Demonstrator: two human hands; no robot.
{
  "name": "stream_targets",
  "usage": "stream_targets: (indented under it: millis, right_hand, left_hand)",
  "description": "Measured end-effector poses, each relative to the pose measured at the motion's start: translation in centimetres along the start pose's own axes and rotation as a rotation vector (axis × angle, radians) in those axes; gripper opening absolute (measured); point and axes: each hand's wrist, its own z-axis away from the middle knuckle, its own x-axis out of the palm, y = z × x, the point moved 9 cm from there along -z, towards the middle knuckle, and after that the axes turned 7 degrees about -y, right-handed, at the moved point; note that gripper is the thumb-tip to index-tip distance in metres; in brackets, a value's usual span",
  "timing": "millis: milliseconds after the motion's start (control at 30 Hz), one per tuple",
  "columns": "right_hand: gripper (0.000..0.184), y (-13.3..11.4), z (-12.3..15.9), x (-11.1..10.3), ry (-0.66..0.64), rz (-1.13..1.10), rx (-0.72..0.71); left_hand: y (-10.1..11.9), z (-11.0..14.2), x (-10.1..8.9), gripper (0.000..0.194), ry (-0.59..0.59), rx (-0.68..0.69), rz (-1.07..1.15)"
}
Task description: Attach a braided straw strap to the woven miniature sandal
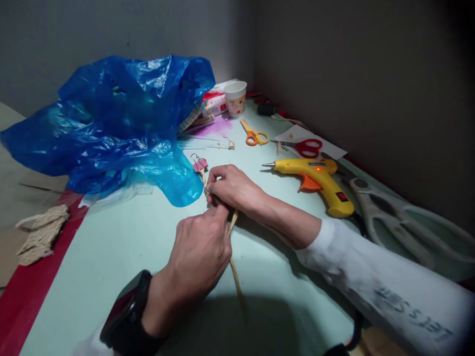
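My left hand point(202, 247), with a black watch on its wrist, is closed on tan fibre strands point(236, 279) whose loose ends trail toward me over the table. Just beyond it, my right hand point(232, 188) pinches the same strands, thumb and forefinger together. The two hands touch at the middle of the table. A pink binder clip point(199, 164) grips the far end of the strands, which look braided between the clip and my fingers. My fingers hide the part being held.
A crumpled blue plastic bag point(122, 123) lies at left, a braided piece point(42, 235) near the left edge. To the right are a yellow glue gun point(319, 180) with a lit red light, large scissors point(393, 217), red-handled scissors point(308, 148) and orange scissors point(254, 136). Behind stands a paper cup point(235, 101).
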Motion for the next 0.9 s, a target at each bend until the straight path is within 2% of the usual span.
stream_targets:
  millis: [100,167,233,333,433,567,767,900]
  right_hand:
    - [0.012,-0.1,0.2,-0.4,0.027,0.012,0.008]
    - [0.012,-0.1,0.2,-0.6,0.033,0.011,0.013]
    - [0.013,-0.1,0.3,-0.5,0.02,-0.003,0.019]
    - [0.014,0.0,0.4,-0.4,0.017,-0.014,0.043]
    - [0.019,-0.1,0.6,-0.4,0.019,-0.014,0.051]
    - [0.023,0.0,0.5,-0.1,0.001,-0.047,0.034]
    - [0.024,0.0,0.3,0.2,-0.049,0.033,0.028]
    - [0.018,-0.6,0.7,0.2,-0.048,0.136,-0.003]
  left_hand:
    - [-1.7,-0.4,-1.3,0.023,0.032,-0.032,0.225]
    - [-4.6,-0.7,-2.1,0.023,0.1,-0.186,0.474]
    - [-6.3,-1.4,-1.6,0.017,0.062,-0.273,0.705]
    - [-6.6,-2.5,-0.7,0.017,-0.054,-0.302,0.882]
    - [-6.0,-3.1,-0.7,0.008,-0.11,-0.263,0.953]
    - [-5.8,-3.6,-0.5,0.011,-0.134,-0.212,1.004]
    - [-7.0,-3.9,-0.5,0.001,-0.064,-0.182,0.907]
    - [-7.7,-4.0,-0.3,0.009,-0.04,-0.183,0.89]
